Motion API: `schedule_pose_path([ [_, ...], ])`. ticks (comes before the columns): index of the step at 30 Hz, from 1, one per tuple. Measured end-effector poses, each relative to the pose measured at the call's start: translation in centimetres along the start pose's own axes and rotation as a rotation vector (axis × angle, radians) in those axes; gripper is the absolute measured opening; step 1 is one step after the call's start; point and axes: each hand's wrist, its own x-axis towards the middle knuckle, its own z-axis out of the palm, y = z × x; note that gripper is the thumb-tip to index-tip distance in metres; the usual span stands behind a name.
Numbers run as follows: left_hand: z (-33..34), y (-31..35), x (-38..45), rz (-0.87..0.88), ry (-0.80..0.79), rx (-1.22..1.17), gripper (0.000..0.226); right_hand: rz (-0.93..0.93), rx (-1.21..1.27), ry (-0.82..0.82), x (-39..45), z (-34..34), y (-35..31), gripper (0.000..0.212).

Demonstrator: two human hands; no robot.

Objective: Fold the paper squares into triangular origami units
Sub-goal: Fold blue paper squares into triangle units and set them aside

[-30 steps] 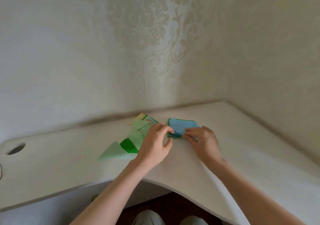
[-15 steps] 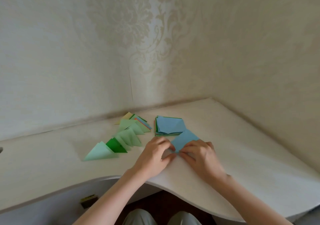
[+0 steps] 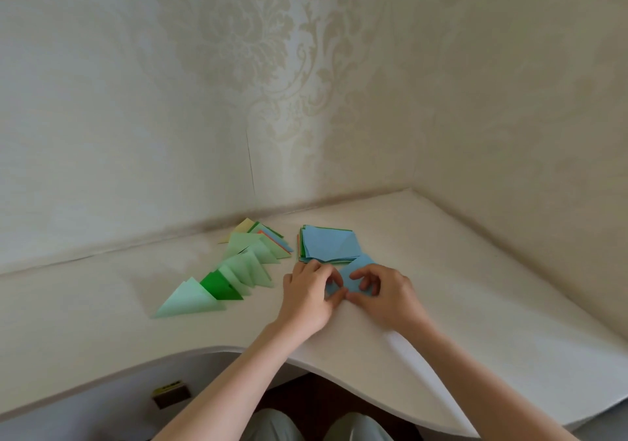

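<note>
A single blue paper square [image 3: 353,276] lies on the white desk [image 3: 475,304] between the two hands, touching the near edge of the stack of paper squares [image 3: 328,244] at about 12 o'clock from it. A second ago this sheet was on top of that stack with both hands at the stack's near edge; half a second ago it had been drawn down onto the desk, and now it sits in much the same spot with the hands closed in tighter over it. The left hand [image 3: 311,293] has its fingers curled, thumb and fingertips pinching the sheet's near left corner, which looks lifted off the desk. The right hand [image 3: 384,293] is likewise curled, its fingertips [image 3: 362,279] pressing down on the sheet's right part and pinching its near edge; the thumbs of both hands nearly meet at the sheet's 6 o'clock edge. Whether a crease has formed cannot be told under the fingers. At 9 to 10 o'clock from the hands the row of folded triangles [image 3: 238,270], pale green with one dark green [image 3: 219,286], runs diagonally toward the wall [image 3: 170,101], unchanged from the earlier frames, ending in a few mixed-colour pieces [image 3: 268,235] near the back. The stack now shows a blue sheet on top with green and orange edges beneath.
</note>
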Motion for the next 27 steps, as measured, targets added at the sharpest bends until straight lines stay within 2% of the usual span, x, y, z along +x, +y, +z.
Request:
schedule_pose_path([
  [3, -0.3, -0.2, 0.5, -0.055, -0.049, -0.086, 0.012, 0.059, 0.024, -0.065, 0.6, -0.5, -0.3, 0.026],
  [8, -0.8, -1.0, 0.5, -0.019, -0.076, -0.212, 0.022, 0.08, 0.076, -0.134, 0.7, -1.6, -0.1, 0.02],
  [13, -1.4, -2.0, 0.3, 0.066, -0.147, -0.252, 0.016, 0.029, 0.048, -0.167, 0.0, -2.1, -0.1, 0.012],
  [15, -1.8, -2.4, 0.1, 0.086, -0.188, -0.248, 0.022, -0.013, -0.013, -0.155, -0.3, -1.9, -0.3, 0.003],
  [17, -2.1, -2.2, -0.3, 0.112, -0.2, -0.218, 0.031, -0.068, -0.121, -0.116, -0.6, -1.2, -0.5, 0.008],
  [21, -2.3, -1.6, -1.0, 0.213, -0.15, -0.208, 0.038, -0.105, -0.205, -0.138, -0.8, -0.9, -0.9, 0.012],
  [24, -2.2, -1.7, -1.1, 0.325, -0.064, -0.141, 0.023, -0.135, -0.14, -0.205, -0.7, -2.4, -0.9, 0.021],
  [27, -2.1, -1.5, -1.3, 0.362, -0.023, -0.09, 0.013, -0.156, -0.12, -0.202, -1.0, -3.0, -0.6, 0.012],
])
